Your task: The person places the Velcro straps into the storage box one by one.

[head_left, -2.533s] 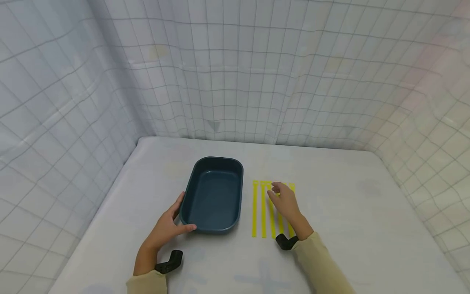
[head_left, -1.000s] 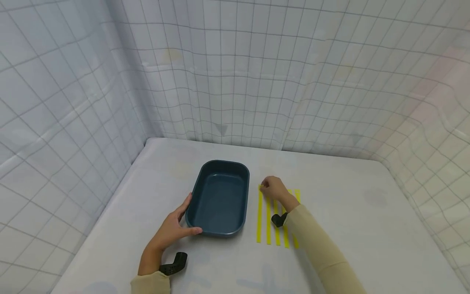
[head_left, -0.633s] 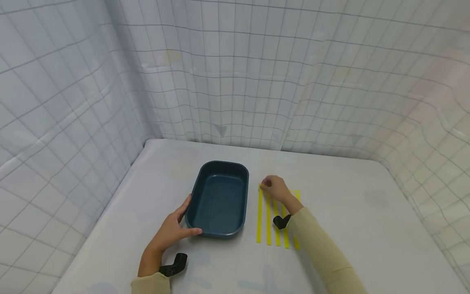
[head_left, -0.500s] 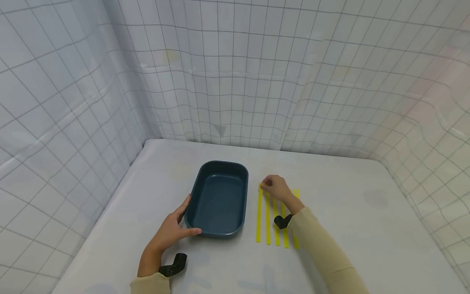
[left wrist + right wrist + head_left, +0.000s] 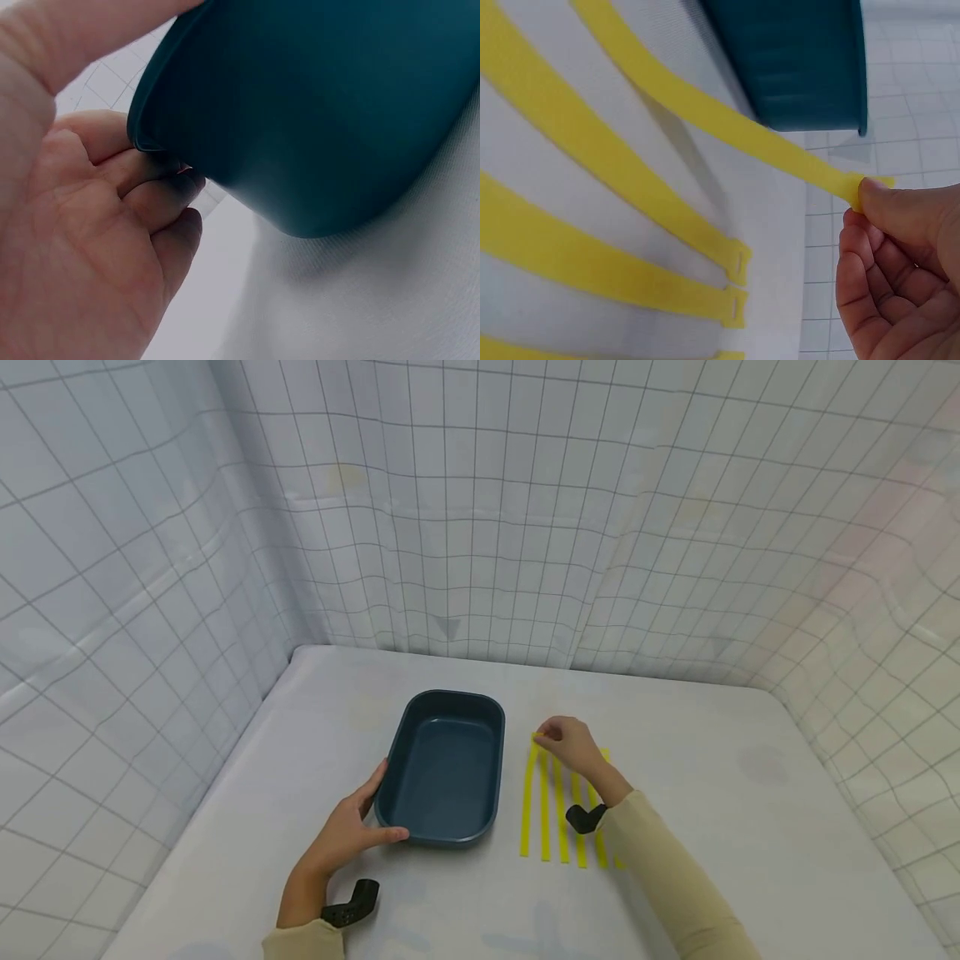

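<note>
A dark teal rectangular bin stands on the white-covered table. My left hand holds its near left corner, the thumb at the near rim and the fingers along the left side; in the left wrist view the fingers bend under the bin's rim. Just right of the bin, my right hand pinches the far, slotted end of the leftmost yellow hook-and-loop cable tie. The right wrist view shows this cable tie lifted and bowed, with its shadow beneath. My right forearm partly covers the other ties.
Several more yellow cable ties lie flat side by side, right of the lifted one; their slotted heads point away from me. White gridded curtains hang behind and at both sides of the table.
My right hand moved left across the cable ties to the leftmost one, took its far end and raised it off the table. My left hand stayed on the bin.
</note>
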The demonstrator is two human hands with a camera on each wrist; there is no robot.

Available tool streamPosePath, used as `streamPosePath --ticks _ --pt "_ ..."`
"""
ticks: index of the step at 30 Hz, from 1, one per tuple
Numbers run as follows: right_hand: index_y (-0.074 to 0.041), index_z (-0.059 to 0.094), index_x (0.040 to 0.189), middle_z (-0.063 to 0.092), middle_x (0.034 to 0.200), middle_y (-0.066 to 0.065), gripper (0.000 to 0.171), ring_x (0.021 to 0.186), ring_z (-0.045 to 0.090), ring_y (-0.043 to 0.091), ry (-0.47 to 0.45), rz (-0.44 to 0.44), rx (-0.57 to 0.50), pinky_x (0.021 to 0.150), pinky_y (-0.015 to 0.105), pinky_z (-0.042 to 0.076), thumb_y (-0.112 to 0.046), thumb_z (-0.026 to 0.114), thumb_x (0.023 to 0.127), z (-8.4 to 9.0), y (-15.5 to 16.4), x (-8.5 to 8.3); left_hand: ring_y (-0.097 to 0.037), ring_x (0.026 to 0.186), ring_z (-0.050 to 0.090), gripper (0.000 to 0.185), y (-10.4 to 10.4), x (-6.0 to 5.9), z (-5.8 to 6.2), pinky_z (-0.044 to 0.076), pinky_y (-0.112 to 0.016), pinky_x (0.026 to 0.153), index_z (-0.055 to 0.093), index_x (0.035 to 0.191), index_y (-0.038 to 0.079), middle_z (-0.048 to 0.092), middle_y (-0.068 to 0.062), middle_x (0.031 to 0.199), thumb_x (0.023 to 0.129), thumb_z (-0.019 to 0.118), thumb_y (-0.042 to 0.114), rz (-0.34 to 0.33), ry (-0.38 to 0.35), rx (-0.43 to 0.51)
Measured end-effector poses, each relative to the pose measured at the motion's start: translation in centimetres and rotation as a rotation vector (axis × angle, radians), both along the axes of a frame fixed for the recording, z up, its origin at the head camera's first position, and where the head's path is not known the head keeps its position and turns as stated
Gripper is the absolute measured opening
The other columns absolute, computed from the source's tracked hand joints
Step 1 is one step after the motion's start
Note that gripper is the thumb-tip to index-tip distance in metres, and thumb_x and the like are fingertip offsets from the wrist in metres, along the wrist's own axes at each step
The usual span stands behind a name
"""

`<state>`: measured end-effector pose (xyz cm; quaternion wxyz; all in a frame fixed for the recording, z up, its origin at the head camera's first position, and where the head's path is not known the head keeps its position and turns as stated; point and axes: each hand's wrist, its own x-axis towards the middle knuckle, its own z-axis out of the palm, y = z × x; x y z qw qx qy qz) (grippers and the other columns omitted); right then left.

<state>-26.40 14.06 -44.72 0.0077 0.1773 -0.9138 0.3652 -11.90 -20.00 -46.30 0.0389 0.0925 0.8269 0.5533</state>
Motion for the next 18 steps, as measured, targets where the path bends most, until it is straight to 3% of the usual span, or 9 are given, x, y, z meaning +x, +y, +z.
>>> streamPosePath --ticks 14,18 --pt "-0.004 0.066 0.087 0.063 0.082 0.002 0.009 0.073 0.059 0.017 0.080 0.073 -0.054 0.067 0.031 0.050 -0.013 0.066 0.086 2.6 0.5 1.5 -0.031 0.136 0.014 0.101 0.0 -0.2 -0.2 0.019 -0.047 0.106 0.016 0.148 0.009 0.014 -0.011 0.150 0.071 0.080 0.020 0.004 -0.027 0.026" --pt "-0.003 0.066 0.088 0.063 0.082 0.002 0.010 0.074 0.060 0.016 0.055 0.106 -0.061 0.067 0.030 0.051 -0.013 0.066 0.086 3.6 0.1 2.2 -0.031 0.136 0.014 0.101 0.0 -0.1 -0.2 0.019 -0.047 0.106 0.016 0.148 0.009 0.014 -0.012 0.150 0.071 0.081 0.021 0.007 -0.041 0.027"
